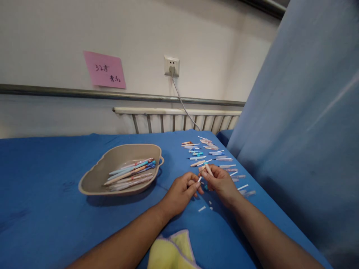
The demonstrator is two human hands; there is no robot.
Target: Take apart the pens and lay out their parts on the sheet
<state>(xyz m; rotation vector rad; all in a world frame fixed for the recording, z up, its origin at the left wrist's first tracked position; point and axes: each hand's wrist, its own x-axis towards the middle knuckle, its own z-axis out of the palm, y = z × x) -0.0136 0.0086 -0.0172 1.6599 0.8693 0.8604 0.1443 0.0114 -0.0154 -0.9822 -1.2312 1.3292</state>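
Mid-assembly: your right hand [221,181] grips a pen barrel [208,169] above the blue table [56,168], your left hand [182,190] pinches a white refill [199,179] at its base. Next move likely calls for straight alignment.

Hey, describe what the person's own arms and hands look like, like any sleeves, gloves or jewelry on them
Both forearms are bare up to the bottom edge of the picture, with no sleeves in view. The left hand and right hand wear no gloves. No watch, bracelet or ring shows on either wrist or on the fingers that can be seen. No markings or bandages are visible.
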